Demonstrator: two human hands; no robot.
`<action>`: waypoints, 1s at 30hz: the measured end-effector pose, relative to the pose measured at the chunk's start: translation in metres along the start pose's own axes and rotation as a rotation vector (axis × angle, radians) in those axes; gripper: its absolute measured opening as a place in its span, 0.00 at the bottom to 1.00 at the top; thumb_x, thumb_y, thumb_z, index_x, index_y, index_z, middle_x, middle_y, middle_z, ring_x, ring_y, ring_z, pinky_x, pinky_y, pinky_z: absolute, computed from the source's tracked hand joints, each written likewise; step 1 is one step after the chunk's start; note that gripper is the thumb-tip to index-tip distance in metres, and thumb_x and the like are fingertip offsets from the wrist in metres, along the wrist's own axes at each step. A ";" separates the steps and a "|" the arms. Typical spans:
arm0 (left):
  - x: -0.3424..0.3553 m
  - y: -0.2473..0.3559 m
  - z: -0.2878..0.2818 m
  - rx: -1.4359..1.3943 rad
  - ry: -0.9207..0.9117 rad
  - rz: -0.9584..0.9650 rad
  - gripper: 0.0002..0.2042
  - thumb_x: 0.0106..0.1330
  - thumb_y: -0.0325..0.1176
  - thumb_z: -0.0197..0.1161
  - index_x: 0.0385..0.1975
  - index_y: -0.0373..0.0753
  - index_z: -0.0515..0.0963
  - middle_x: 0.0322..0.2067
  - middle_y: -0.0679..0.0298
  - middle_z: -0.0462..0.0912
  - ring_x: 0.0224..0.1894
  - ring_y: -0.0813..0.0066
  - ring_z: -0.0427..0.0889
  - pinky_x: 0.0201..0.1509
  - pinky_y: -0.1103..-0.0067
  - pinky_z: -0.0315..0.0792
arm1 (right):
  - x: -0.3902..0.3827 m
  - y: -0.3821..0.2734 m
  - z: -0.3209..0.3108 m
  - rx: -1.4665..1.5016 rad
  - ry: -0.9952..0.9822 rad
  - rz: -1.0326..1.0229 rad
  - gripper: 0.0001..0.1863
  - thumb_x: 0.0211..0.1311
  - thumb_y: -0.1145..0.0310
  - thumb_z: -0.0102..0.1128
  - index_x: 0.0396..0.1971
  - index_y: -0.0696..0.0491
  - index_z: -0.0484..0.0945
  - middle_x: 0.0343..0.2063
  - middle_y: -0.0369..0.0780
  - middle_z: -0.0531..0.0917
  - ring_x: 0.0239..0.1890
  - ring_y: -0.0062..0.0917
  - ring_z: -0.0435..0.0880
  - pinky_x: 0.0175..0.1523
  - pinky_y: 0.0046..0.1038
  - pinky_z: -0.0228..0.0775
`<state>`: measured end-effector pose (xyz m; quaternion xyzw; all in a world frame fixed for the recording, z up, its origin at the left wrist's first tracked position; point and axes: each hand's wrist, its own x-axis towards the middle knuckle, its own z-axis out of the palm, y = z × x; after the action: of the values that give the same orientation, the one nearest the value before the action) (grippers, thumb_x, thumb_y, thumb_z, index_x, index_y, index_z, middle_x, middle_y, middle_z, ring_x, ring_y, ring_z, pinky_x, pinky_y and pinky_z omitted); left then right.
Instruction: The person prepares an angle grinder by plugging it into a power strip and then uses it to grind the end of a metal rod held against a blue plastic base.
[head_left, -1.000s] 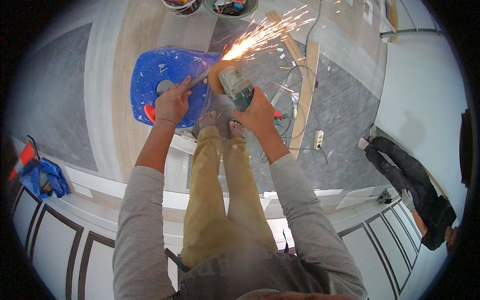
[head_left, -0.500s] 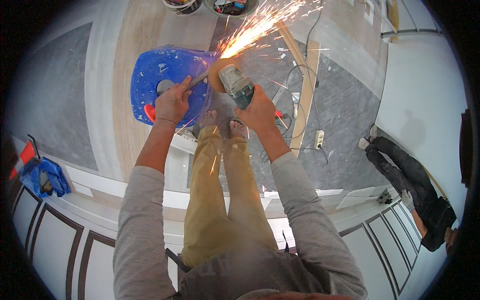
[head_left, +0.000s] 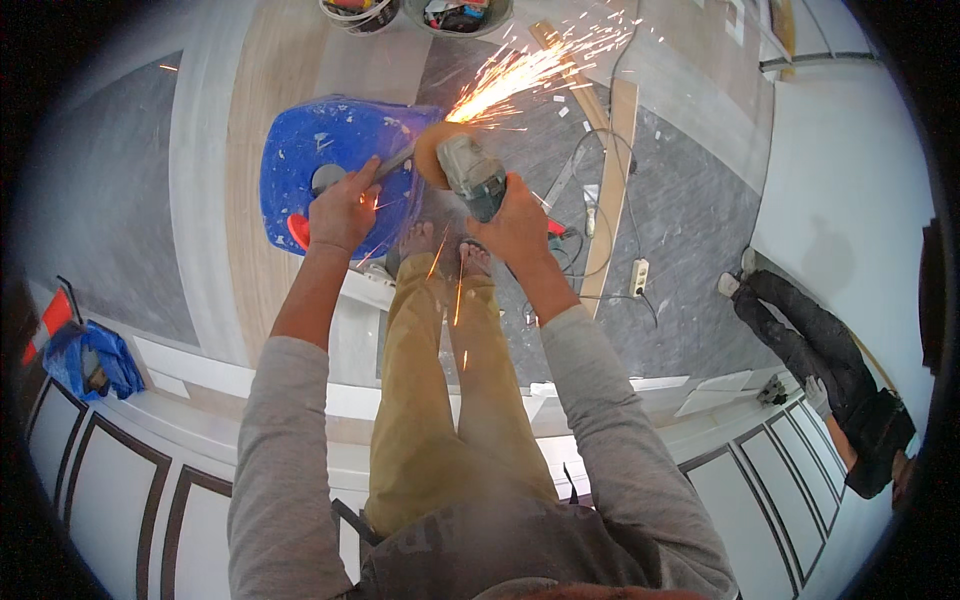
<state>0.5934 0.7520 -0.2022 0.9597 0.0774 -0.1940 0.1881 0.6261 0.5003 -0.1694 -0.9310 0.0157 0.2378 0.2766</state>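
Note:
Wrapped round the body of an angle grinder (head_left: 472, 175), my right hand (head_left: 513, 220) keeps its brownish disc (head_left: 431, 155) against the end of a grey metal bar (head_left: 398, 158). Bright sparks (head_left: 515, 75) fly from the contact, away and to the right; a few drop toward my legs. My left hand (head_left: 345, 208) is closed on the bar and presses it over a blue paint-spattered plastic container (head_left: 330, 135). The container has a red cap (head_left: 299, 231) beside my left wrist. My bare feet (head_left: 477, 260) stand just nearer than the disc.
Wooden boards (head_left: 613, 180), a cable and a power strip (head_left: 639, 278) lie on the floor to the right. Two buckets (head_left: 460, 15) stand at the far side. A blue bag (head_left: 92, 358) is at the left. Another person (head_left: 810, 340) stands at the right wall.
Both hands keep nearly the same place, with the grinder shifted very slightly. The spark stream has changed shape, and more sparks fall near my legs.

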 end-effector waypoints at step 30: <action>0.000 -0.002 0.000 0.002 0.030 0.026 0.21 0.67 0.41 0.56 0.61 0.57 0.71 0.46 0.61 0.83 0.43 0.56 0.83 0.45 0.65 0.78 | -0.021 0.010 0.023 0.145 0.069 0.021 0.37 0.36 0.62 0.75 0.49 0.61 0.69 0.41 0.54 0.81 0.44 0.49 0.82 0.48 0.41 0.74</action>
<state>0.5931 0.7536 -0.2029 0.9636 0.0674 -0.1770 0.1887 0.5960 0.5015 -0.1823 -0.9159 0.0524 0.2066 0.3401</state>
